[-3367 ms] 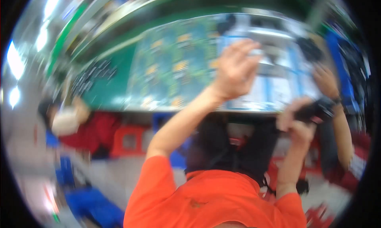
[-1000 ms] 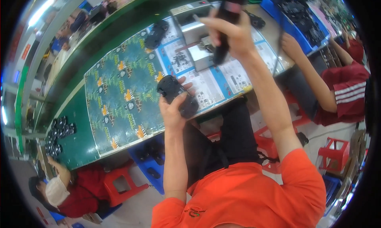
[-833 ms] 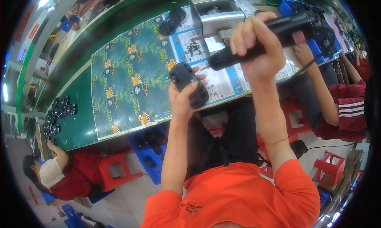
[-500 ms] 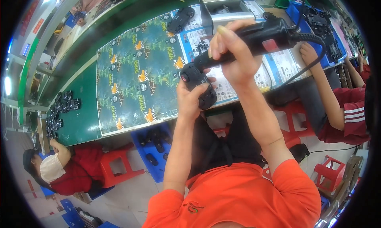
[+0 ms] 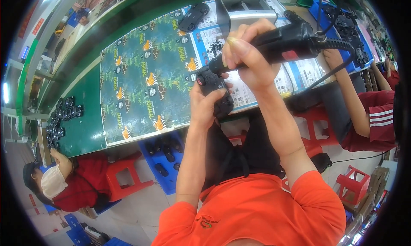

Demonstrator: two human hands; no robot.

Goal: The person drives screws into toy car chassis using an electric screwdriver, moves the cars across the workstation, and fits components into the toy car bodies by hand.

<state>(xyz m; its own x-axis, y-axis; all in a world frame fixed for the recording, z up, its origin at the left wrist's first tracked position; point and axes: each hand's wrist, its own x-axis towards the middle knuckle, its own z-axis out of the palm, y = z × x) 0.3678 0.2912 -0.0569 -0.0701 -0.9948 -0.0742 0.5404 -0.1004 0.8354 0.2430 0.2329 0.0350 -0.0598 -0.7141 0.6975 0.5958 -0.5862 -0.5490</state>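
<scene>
My left hand [image 5: 203, 103] is closed round a black toy car body [image 5: 223, 103] at the near edge of the table, fingers on its far side and thumb across it. My right hand [image 5: 257, 64] grips a black electric screwdriver [image 5: 284, 41], held slantwise. Its nose points down left at the car's far end and appears to meet it; the bit itself is hidden. A thick black cord [image 5: 349, 59] hangs from the screwdriver's back end. Beyond the hands, several small dark parts [image 5: 215, 47] lie on the printed sheet, and another black car [image 5: 194, 18] rests farther back.
A grey metal box machine [image 5: 246, 15] stands at the back. Blue trays hold black parts, one on the right [image 5: 316, 9] and one below the table [image 5: 169, 187]. Black pieces [image 5: 64, 115] cluster at the table's left end. Co-workers sit left and right, near red stools [image 5: 116, 187].
The whole view has shifted slightly. Both hands keep their holds, with the screwdriver and toy car in nearly the same position against each other.
</scene>
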